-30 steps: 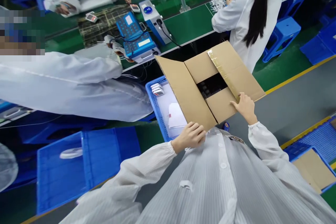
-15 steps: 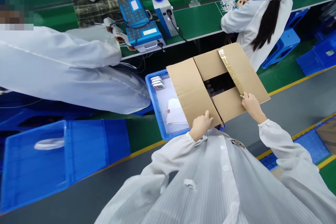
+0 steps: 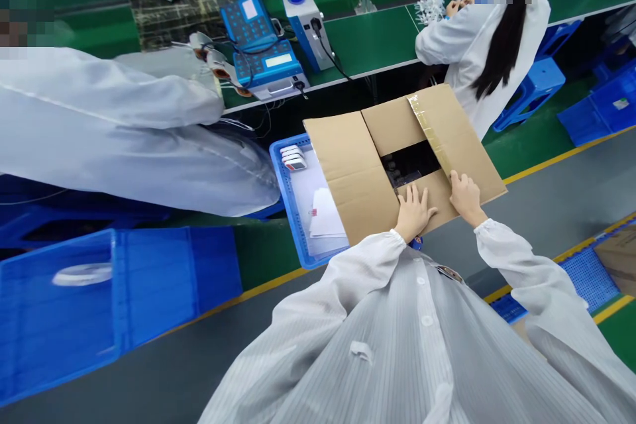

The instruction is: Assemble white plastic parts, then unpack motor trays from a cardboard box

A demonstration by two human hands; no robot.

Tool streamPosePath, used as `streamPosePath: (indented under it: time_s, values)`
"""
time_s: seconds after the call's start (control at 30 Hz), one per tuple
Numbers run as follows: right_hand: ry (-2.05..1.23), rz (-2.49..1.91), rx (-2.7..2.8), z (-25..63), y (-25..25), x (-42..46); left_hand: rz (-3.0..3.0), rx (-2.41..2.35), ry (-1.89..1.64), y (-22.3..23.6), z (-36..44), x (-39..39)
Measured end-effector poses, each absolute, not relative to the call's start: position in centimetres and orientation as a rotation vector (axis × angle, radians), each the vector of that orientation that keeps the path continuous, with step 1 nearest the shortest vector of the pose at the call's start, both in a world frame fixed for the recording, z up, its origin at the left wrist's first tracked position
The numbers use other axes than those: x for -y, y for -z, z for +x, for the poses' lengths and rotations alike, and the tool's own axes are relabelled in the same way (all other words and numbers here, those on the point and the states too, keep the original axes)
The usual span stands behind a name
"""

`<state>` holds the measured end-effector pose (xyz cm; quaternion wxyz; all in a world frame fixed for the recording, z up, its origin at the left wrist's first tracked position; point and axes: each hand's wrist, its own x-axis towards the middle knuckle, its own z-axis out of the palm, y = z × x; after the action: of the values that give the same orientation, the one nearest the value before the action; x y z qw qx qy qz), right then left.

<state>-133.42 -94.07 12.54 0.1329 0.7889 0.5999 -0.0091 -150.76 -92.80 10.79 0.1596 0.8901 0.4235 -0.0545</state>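
A brown cardboard carton [image 3: 355,172] is in front of my body, its flaps folded inward around a dark gap. Dark contents show in the gap, too dim to make out. My left hand [image 3: 414,213] lies with spread fingers on the near flap, by the gap's near edge. At the taped inner edge of the right flap [image 3: 467,139], my right hand [image 3: 466,196] has its fingers bent against the cardboard. Clear tape [image 3: 428,129] runs along that edge.
A blue basket [image 3: 291,212] with papers and small white devices sits left of the carton. Large blue bins [image 3: 154,285] stand at lower left. Co-workers in white coats sit at the green bench [image 3: 385,43], which bears blue-and-white instruments [image 3: 271,66]. A blue stool [image 3: 539,83] is at right.
My left hand has moved right from the left flap onto the near flap, its fingers spreading. My right hand has shifted slightly left and up along the right flap's edge.
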Motion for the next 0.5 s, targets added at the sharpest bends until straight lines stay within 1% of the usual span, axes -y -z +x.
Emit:
streamPosePath:
  time_s: [0.17,0.33,0.43,0.5]
  values:
    - [0.134,2.284,-1.814,-132.2,-14.9,93.7,2.563,-1.195,0.063,-10.3,-150.8,92.8]
    - [0.290,2.252,-1.933,-131.7,-17.8,92.9,2.536,-1.203,0.091,-10.6,-150.8,92.8]
    - [0.344,2.285,-1.950,-129.5,-20.7,92.4,2.538,-1.204,0.099,-10.6,-151.0,92.8]
    - [0.316,2.401,-1.887,-126.2,-23.4,91.9,2.541,-1.202,0.098,-10.6,-151.2,92.7]
